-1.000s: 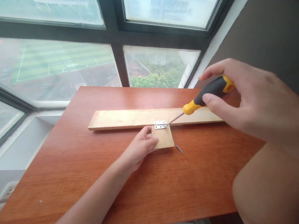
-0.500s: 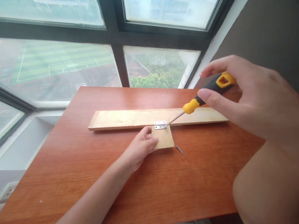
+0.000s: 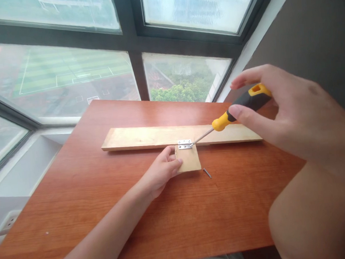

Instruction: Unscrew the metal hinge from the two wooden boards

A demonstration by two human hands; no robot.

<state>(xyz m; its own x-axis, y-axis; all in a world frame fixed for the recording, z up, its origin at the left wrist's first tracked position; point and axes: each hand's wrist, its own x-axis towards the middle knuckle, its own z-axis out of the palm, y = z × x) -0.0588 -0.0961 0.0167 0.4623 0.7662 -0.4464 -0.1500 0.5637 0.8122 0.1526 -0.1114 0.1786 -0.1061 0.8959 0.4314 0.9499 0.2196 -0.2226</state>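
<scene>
My left hand (image 3: pixel 166 166) grips the left edge of a small square wooden board (image 3: pixel 190 161), thumb on top. A silver hinge (image 3: pixel 185 144) spans the joint between this piece and a long pale plank (image 3: pixel 143 136) behind it. My right hand (image 3: pixel 291 111) is closed around the black and yellow handle of a screwdriver (image 3: pixel 243 107), held at a slant. The screwdriver's tip meets a small screw (image 3: pixel 192 145) that leans at the hinge's right end. Beside the small board, a loose screw (image 3: pixel 207 173) lies on the table.
The reddish-brown wooden table (image 3: pixel 139 229) carries all of this. Dark-framed windows (image 3: pixel 134 40) rise right behind its far edge, with a grey wall (image 3: pixel 308 25) at the right. Wall sockets (image 3: pixel 8 224) are low on the left.
The screwdriver handle has turned a little in my right hand, its yellow cut-out now facing more upward. My left hand, the boards and the loose screw stay in place.
</scene>
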